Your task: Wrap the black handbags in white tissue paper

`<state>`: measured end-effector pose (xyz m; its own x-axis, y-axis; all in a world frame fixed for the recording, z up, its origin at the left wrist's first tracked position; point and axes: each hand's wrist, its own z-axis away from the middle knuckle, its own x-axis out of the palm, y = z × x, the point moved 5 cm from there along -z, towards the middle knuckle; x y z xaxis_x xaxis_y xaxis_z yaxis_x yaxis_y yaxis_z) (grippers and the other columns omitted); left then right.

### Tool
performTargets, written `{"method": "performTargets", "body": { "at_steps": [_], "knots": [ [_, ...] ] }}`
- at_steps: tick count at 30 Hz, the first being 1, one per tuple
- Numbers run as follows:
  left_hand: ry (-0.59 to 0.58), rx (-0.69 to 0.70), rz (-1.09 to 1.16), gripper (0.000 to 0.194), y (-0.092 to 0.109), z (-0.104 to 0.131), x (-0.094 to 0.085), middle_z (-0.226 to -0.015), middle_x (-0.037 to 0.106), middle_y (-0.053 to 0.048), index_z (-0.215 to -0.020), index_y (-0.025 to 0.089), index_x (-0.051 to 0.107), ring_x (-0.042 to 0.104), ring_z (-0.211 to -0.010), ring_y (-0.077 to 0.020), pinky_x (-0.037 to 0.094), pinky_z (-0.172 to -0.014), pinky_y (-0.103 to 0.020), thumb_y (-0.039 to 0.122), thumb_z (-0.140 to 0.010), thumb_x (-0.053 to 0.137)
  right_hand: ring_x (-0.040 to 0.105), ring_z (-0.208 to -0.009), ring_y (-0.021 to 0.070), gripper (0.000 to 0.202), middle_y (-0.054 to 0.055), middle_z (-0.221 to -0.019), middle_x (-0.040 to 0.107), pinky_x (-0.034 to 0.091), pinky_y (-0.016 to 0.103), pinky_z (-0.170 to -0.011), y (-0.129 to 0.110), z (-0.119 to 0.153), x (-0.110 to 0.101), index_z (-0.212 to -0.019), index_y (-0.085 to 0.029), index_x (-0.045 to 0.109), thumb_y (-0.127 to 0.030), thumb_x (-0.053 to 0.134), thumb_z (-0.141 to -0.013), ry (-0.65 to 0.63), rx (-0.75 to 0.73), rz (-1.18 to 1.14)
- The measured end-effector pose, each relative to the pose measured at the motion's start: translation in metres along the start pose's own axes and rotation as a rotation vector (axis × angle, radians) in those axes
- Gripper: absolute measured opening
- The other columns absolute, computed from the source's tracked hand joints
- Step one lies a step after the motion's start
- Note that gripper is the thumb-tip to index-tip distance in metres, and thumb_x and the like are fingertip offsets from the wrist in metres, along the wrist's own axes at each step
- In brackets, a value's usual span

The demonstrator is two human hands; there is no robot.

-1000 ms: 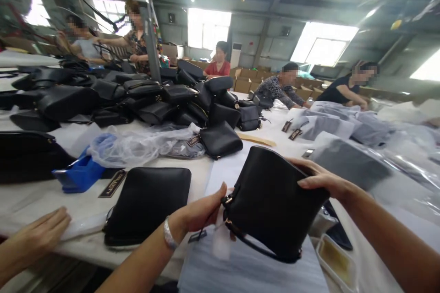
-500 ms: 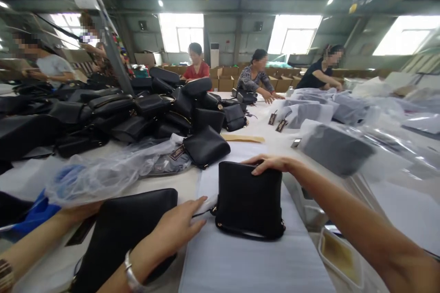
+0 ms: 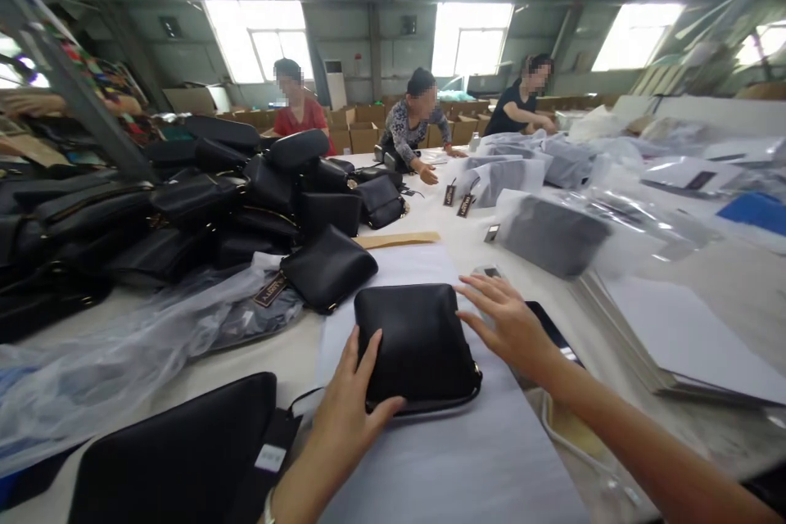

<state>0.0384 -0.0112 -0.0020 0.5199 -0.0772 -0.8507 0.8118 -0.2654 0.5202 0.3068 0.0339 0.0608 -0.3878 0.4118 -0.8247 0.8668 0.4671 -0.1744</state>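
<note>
A square black leather bag (image 3: 417,344) lies on a stack of white sheets (image 3: 472,458) in front of me. My left hand (image 3: 356,393) rests along the bag's left edge, fingers and thumb spread over its surface. My right hand (image 3: 509,319) is beside the upper right corner, fingers stretched out and holding nothing; whether the fingertips touch the bag is unclear. A thin black cord with a tag (image 3: 268,458) runs out to the left, near a larger black bag (image 3: 172,450). Just beyond lies another small black bag (image 3: 332,266).
A heap of black bags (image 3: 202,196) rises at the left, with clear plastic wrapping (image 3: 123,360) before it. Wrapped bags (image 3: 553,233) and a stack of white boards (image 3: 693,336) lie right. A phone (image 3: 553,332) sits near my right wrist. Several people work beyond.
The view has turned right. My left hand has come onto the bag's left edge; my right hand has let go of its top. Another person's arm at the left is out of view.
</note>
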Motion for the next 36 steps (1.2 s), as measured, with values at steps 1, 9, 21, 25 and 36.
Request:
{"method": "performTargets", "body": {
  "at_steps": [1,9,21,25,36],
  "knots": [
    [0.003,-0.004,-0.011,0.085,-0.002,0.004,0.007,-0.164,0.011,-0.012,-0.154,0.03,0.021,0.028,-0.146,-0.032,0.039,-0.112,-0.049,0.036,-0.083,0.067,0.05,-0.13,0.029,0.035,0.007,-0.138,0.059,0.037,0.054,-0.112,0.009,0.019,-0.015,-0.127,-0.026,0.063,-0.036,0.056,-0.094,0.046,0.036,0.064],
    [0.13,0.134,-0.206,0.078,0.008,0.009,0.004,-0.163,0.016,-0.014,-0.152,0.029,0.03,0.02,-0.147,-0.0382,0.03,-0.113,-0.058,0.055,-0.085,0.061,0.051,-0.13,0.0281,0.03,0.007,-0.134,0.061,0.042,0.049,-0.11,0.023,0.158,-0.076,-0.121,-0.025,0.066,-0.03,0.058,-0.093,0.14,0.214,0.188],
    [0.048,0.17,-0.342,0.06,0.034,-0.111,-0.009,-0.143,0.054,-0.012,-0.141,0.023,0.05,0.042,-0.134,-0.0352,0.031,-0.109,-0.059,0.06,-0.094,0.039,0.024,-0.145,0.0378,0.048,0.011,-0.154,0.039,0.026,0.062,-0.112,0.012,0.208,-0.025,-0.12,-0.021,0.069,-0.055,0.047,-0.094,-0.229,0.358,0.451],
    [0.093,0.194,-0.298,0.058,0.034,-0.09,-0.012,-0.132,0.061,-0.011,-0.136,0.022,0.053,0.052,-0.124,-0.031,0.035,-0.108,-0.051,0.06,-0.092,0.046,0.031,-0.143,0.0379,0.042,0.009,-0.149,0.047,0.03,0.064,-0.109,0.019,0.208,-0.022,-0.119,-0.026,0.069,-0.053,0.049,-0.093,-0.19,0.316,0.422],
    [0.096,0.204,-0.153,0.042,0.038,-0.078,-0.018,-0.127,0.063,-0.008,-0.129,0.028,0.058,0.056,-0.12,-0.0283,0.031,-0.111,-0.057,0.05,-0.093,0.051,0.06,-0.12,0.0227,0.031,0.005,-0.13,0.064,0.047,0.041,-0.107,-0.001,0.022,-0.033,-0.125,-0.027,0.064,-0.03,0.051,-0.096,0.01,0.087,-0.195]
  ]
}}
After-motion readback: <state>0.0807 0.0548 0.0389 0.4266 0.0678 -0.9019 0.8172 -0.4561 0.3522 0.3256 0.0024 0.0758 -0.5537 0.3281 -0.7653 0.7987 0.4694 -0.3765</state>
